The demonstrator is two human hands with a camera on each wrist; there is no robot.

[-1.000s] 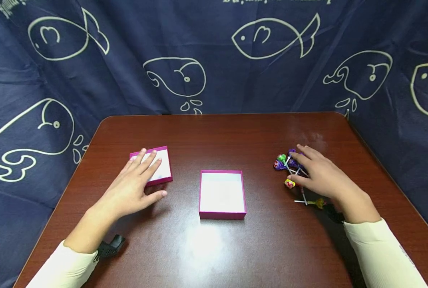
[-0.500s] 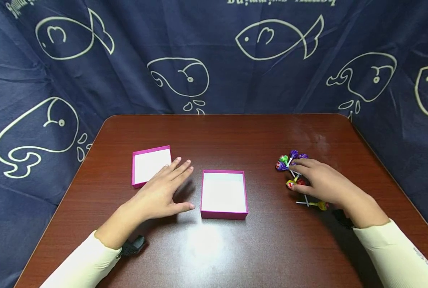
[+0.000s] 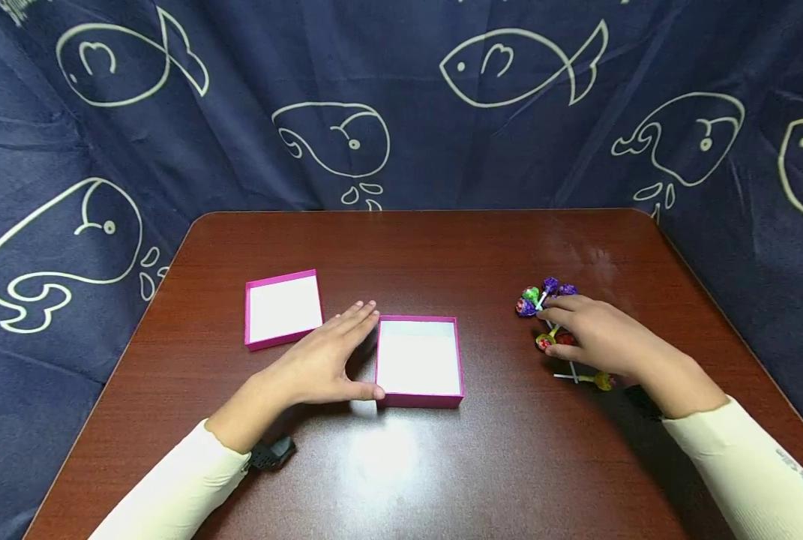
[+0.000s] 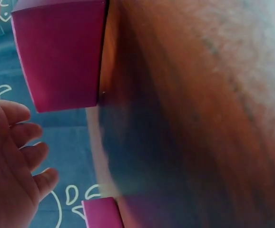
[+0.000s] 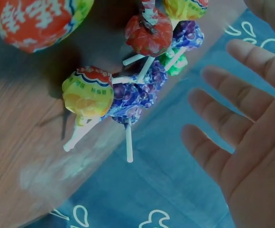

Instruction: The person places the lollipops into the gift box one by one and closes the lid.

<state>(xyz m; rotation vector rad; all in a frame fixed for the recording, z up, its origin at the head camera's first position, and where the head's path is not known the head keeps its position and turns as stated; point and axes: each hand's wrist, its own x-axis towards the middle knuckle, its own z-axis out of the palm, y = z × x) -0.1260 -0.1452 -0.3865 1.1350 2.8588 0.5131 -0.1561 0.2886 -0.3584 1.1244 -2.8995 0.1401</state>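
My left hand (image 3: 320,367) is at the left side of a shallow square pink box (image 3: 420,401) with a white inside. Its fingers are extended, and the thumb tip lies right at the box's near left corner. In the left wrist view the pink box wall (image 4: 61,54) stands beside the relaxed fingers (image 4: 25,134). Over on the right, my right hand (image 3: 600,336) hovers above a cluster of lollipops (image 3: 528,306), fingers loosely bent and holding nothing. The right wrist view shows a yellow-and-red lollipop (image 5: 87,92), a red lollipop (image 5: 149,35) and purple ones (image 5: 132,97) apart from the fingers.
A second pink tray-like box part (image 3: 283,309), white inside, lies behind and left of my left hand. One yellow lollipop (image 3: 602,381) lies nearer than the cluster. The brown table (image 3: 414,255) ends at a dark blue patterned cloth (image 3: 401,67).
My left hand has moved right, from over the left box part to the side of the middle box. The right hand has stayed over the lollipops, shifting only slightly.
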